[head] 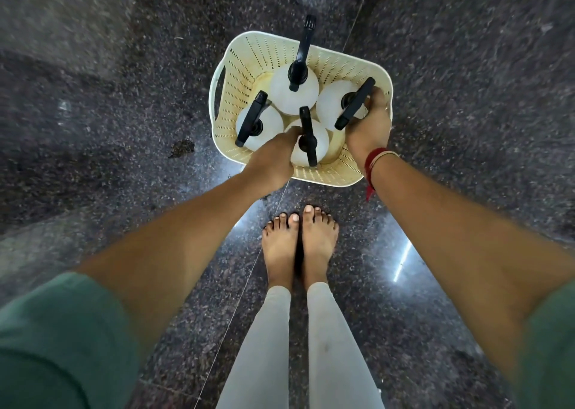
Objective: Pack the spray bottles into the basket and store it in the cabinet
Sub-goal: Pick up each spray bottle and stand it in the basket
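Upper centre of the frame, the cream perforated plastic basket (249, 63) holds four white black-nozzled spray bottles (294, 93). Left hand (273, 156) and right hand (370, 122) reach into it, grips unclear. Packing looks complete; next comes carrying it to the cabinet.

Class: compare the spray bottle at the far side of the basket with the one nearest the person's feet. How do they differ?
The far spray bottle stands untouched; the near spray bottle has the left hand at it. The far bottle's nozzle juts beyond the basket rim; the near one's stays inside. Both are white with black trigger heads.
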### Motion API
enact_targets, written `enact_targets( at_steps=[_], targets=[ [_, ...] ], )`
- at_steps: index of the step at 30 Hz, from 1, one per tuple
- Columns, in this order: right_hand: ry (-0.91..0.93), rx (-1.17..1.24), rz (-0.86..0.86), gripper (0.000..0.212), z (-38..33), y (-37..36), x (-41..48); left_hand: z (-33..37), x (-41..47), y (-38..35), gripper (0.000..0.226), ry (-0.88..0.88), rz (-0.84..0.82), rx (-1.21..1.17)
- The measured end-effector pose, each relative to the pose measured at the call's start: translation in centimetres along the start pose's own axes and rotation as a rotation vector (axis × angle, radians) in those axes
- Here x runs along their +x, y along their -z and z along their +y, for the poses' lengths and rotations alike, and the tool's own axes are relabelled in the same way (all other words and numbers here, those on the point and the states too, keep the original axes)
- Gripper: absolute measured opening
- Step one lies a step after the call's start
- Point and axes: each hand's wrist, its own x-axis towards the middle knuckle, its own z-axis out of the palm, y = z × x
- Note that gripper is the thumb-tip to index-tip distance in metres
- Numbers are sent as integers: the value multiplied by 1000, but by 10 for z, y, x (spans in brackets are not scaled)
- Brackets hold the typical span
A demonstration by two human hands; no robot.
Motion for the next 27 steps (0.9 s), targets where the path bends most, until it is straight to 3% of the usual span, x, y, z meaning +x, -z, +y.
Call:
enact_targets(
  at_steps=[3,5,8,11,14,16,22,27],
  targets=[
    [-48,80,46,48,-4,8,-10,12,-20,-2,40,140,207,-325],
    [-68,135,98,45,-9,14,-13,21,-28,-1,33,143,317,-371],
    [-117,221,199,27,-19,17,-12,36,-23,3,60,151,394,-247],
    [-189,200,104,51,-26,18,-8,50,-9,4,82,256,311,-28],
    [-200,101,-60,51,-26,12,-8,54,2,-3,54,289,276,88],
    [-178,67,-79,42,-27,8,-5,56,3,-4,36,266,281,78],
    [-136,73,-47,20,-37,12,4,54,2,10,26,74,103,375],
    [-232,36,-49,38,-37,5,5,52,3,22,28,-21,29,568]
  ],
)
